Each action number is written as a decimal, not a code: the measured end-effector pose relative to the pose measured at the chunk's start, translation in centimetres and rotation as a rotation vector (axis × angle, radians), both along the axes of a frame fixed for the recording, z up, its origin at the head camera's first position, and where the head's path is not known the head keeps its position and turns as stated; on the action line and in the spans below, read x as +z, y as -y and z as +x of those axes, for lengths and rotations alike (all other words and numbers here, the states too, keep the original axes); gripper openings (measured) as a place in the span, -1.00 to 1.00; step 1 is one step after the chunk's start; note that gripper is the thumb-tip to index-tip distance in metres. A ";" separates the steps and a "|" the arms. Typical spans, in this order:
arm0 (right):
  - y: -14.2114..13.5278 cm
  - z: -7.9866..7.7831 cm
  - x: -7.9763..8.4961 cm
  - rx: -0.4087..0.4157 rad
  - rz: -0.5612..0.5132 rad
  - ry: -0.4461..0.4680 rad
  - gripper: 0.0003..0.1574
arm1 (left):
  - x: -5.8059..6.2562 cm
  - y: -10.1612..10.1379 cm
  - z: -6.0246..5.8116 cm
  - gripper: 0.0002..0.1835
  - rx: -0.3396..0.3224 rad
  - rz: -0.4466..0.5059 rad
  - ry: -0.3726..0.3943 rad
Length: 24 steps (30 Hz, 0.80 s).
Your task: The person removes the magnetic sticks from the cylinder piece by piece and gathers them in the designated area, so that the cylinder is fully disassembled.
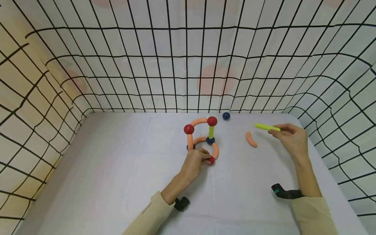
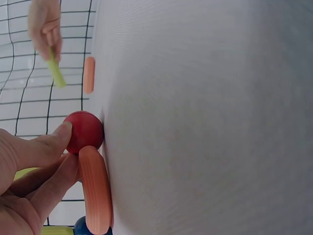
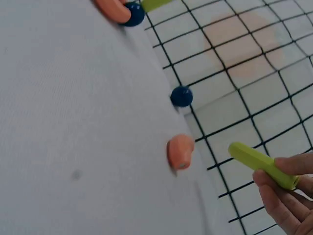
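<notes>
My left hand (image 1: pixel 194 163) pinches a red ball (image 2: pixel 85 131) at the near corner of a stick-and-ball frame. An orange curved stick (image 2: pixel 95 191) joins that ball. Two more red balls, one of them the top right ball (image 1: pixel 212 121), stand higher, linked by another curved stick (image 1: pixel 198 121). Below the top right one, an upright yellow-green stick (image 1: pixel 211 132) meets a dark blue ball (image 1: pixel 210 140). A second blue ball is partly hidden behind my left hand. Off to the right, my right hand (image 1: pixel 292 140) holds a loose yellow-green stick (image 3: pixel 259 164) between thumb and fingers, above the table.
One loose orange curved stick (image 1: pixel 251 139) lies between the frame and my right hand. Behind it, near the table's back edge, sits a loose dark blue ball (image 1: pixel 226 116). Black wire grid (image 1: pixel 164 62) rises along the back and both sides of the white-covered table (image 1: pixel 117 163).
</notes>
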State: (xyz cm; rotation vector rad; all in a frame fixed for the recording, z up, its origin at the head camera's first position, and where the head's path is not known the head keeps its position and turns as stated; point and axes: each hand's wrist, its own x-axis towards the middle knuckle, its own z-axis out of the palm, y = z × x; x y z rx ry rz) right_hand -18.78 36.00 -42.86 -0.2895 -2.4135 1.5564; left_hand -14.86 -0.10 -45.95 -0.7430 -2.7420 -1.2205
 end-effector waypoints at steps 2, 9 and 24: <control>-0.7 -0.1 -0.6 -0.035 -0.033 0.034 -0.59 | 0.0 0.0 0.0 -0.79 0.001 0.002 0.003; -2.3 -0.2 -2.5 -0.116 0.015 0.148 -0.75 | 0.0 0.1 0.0 -0.79 0.004 0.030 0.025; -2.9 -0.1 -4.2 -0.080 0.311 0.248 -0.36 | -0.2 0.1 0.0 -0.78 0.010 0.039 0.012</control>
